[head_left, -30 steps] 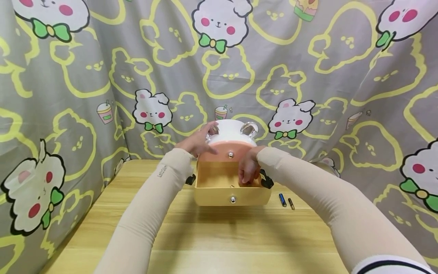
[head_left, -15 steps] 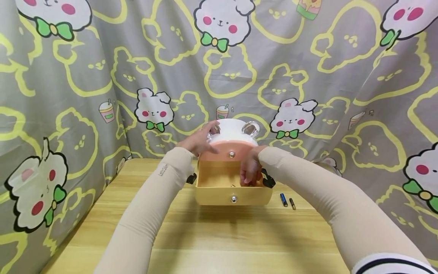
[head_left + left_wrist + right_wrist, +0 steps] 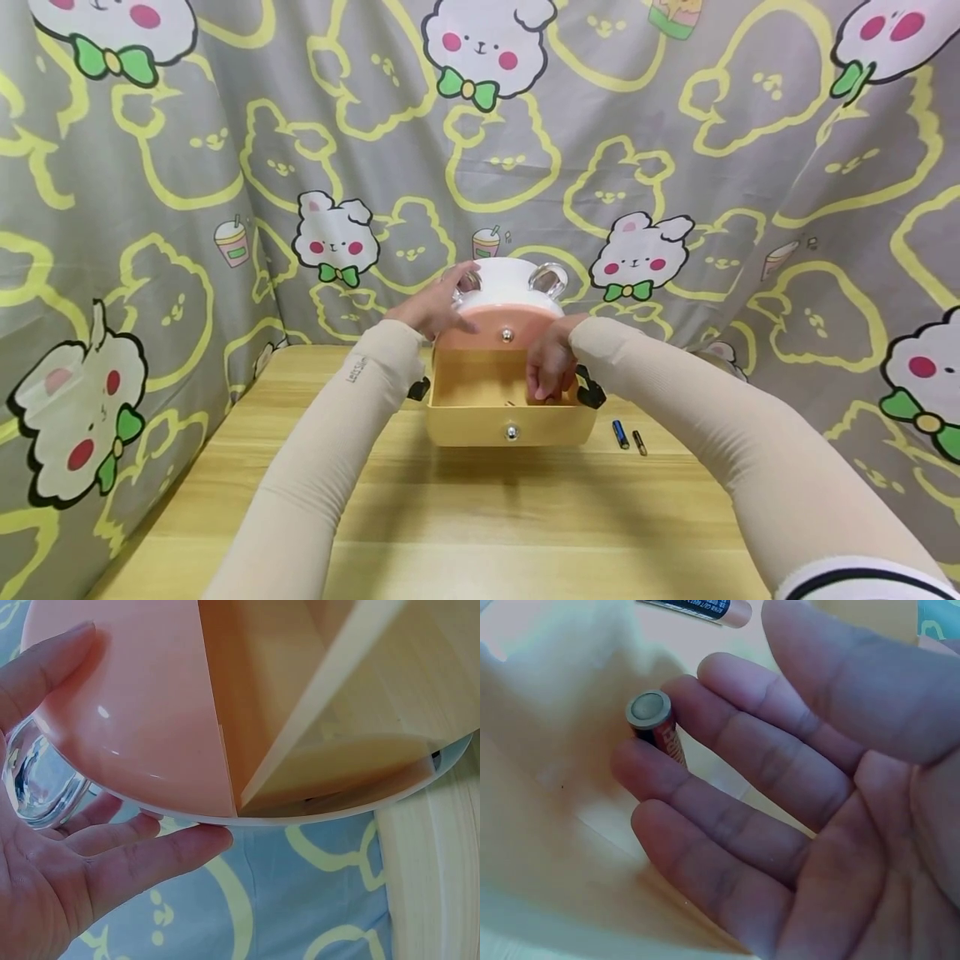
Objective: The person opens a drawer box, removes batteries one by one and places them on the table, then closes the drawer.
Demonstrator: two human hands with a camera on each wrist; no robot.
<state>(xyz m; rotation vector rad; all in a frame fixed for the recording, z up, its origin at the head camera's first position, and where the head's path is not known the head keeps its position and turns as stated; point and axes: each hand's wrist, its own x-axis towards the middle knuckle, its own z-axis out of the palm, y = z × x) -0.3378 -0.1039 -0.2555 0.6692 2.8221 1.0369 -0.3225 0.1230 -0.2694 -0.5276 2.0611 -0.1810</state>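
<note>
Loosely uncurled right hand (image 3: 551,367) inside a yellow plastic drawer (image 3: 467,427)

Fingers bent, thumb apart, it grasps nothing; a red-and-black cylindrical battery (image 3: 654,720) tilts by its fingertips in the drawer. Farther, the left hand (image 3: 433,307), fingers extended, rests at the edge of a rounded pink-and-white plastic cabinet (image 3: 504,282), thumb over its front.

The drawer (image 3: 465,427) holds two batteries (image 3: 652,716); right of it, two others (image 3: 620,434) lie on the table (image 3: 525,517).
</note>
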